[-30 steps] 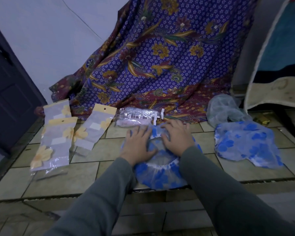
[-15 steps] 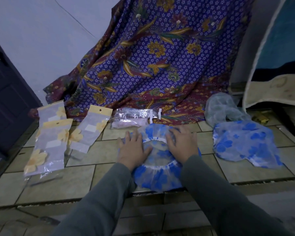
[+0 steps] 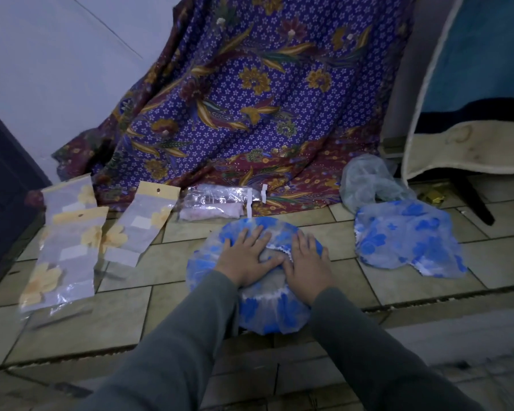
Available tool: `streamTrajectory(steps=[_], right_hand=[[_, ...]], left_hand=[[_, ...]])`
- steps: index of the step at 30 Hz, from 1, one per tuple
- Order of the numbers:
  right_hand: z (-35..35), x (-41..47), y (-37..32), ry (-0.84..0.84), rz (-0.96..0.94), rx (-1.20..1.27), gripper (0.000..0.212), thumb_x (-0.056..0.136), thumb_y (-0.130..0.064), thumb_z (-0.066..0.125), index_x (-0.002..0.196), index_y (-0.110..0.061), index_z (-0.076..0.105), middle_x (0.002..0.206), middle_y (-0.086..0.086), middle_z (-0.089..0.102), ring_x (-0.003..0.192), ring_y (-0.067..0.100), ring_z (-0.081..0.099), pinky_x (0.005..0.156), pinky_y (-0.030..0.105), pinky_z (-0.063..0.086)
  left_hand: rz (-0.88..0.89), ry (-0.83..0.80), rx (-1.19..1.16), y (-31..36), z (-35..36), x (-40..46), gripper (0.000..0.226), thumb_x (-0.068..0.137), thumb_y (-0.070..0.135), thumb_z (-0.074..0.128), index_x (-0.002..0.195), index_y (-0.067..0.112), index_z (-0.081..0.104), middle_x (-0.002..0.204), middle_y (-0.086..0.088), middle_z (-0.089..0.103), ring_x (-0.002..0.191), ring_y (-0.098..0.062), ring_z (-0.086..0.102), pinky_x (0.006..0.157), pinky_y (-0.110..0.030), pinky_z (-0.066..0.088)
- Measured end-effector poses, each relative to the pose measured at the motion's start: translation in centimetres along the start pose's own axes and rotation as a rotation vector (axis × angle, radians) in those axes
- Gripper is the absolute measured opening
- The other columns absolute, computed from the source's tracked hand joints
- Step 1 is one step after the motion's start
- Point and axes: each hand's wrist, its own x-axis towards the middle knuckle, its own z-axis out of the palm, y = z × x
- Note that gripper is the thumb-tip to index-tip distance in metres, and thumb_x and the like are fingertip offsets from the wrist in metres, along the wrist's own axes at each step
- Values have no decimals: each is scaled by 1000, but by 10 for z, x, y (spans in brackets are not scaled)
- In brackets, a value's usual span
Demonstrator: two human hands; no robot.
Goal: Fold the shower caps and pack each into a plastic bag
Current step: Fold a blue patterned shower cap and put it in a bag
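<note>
Hands flat on a blue-flowered shower cap (image 3: 267, 315) spread on the tiled floor (image 3: 125, 315): left hand (image 3: 247, 259) and right hand (image 3: 304, 266) side by side, fingers straight, pressing, grasping nothing. Second shower cap (image 3: 407, 238) well apart to the right. Plastic bags (image 3: 69, 247) with yellow flowers lying to the left. Behind, a clear packet (image 3: 217, 203), perhaps already filled, against patterned cloth (image 3: 250, 99).

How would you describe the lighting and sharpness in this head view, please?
Head view: dim, bluish light, no hard shadows; glare on the clear bag; the yellow-flowered packets at left look smeared; both hands on the cap are fairly sharp; wide-angle bending at edges.
</note>
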Motion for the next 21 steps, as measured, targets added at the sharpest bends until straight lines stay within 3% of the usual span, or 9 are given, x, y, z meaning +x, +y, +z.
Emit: streamTrajectory(steps=[5, 9, 11, 13, 15, 18, 21], right_hand=[[5, -3, 7, 6, 53, 74, 70, 99, -52, 15, 151, -11, -7, 159, 3, -13, 145, 16, -12, 116, 40, -6], [4, -8, 11, -30, 59, 77, 77, 96, -60, 17, 150, -13, -11, 158, 0, -16, 145, 14, -15, 116, 43, -7], [3, -8, 13, -33, 52, 72, 77, 96, -59, 18, 150, -13, -10, 158, 0, -15, 145, 14, -14, 116, 45, -7], [2, -4, 14, -19, 23, 61, 76, 96, -58, 19, 151, -12, -7, 159, 2, -11, 145, 15, -12, 116, 46, -6], [-1, 2, 15, 1, -15, 51, 73, 97, -55, 21, 152, -13, -1, 160, 2, -6, 146, 16, -8, 116, 47, -5], [-6, 7, 24, 2, -66, 15, 70, 97, -54, 24, 152, -16, 4, 160, 0, -3, 146, 17, -6, 116, 49, -3], [-11, 12, 37, -25, -114, -37, 66, 97, -57, 22, 152, -22, 7, 160, -4, -6, 146, 19, -9, 114, 54, -5]], left_hand=[[-179, 41, -38, 3, 3, 5, 104, 68, 91, 20, 151, 34, -4, 158, 11, -14, 146, -19, -9, 114, -54, 1], [-246, 24, -76, 5, -3, 11, 101, 73, 89, 19, 152, 29, -1, 159, 9, -11, 147, -21, -6, 115, -54, 3], [-224, 52, -42, 10, -6, 11, 97, 77, 85, 25, 152, 26, 10, 160, 4, -1, 146, -25, 1, 113, -55, 4], [-151, 200, 74, 17, -9, 9, 81, 83, 73, 36, 145, 20, 31, 153, -5, 23, 140, -29, 18, 110, -54, 11], [-26, 376, 143, 23, -13, 9, 64, 88, 59, 42, 135, 15, 41, 139, -4, 37, 131, -25, 29, 108, -51, 16], [132, 527, 105, 27, -18, 13, 56, 86, 51, 37, 126, 14, 47, 129, -2, 45, 124, -24, 39, 105, -53, 18], [115, 660, 98, 30, -30, 22, 42, 86, 44, 41, 116, 16, 52, 133, -6, 44, 122, -29, 41, 99, -52, 27]])
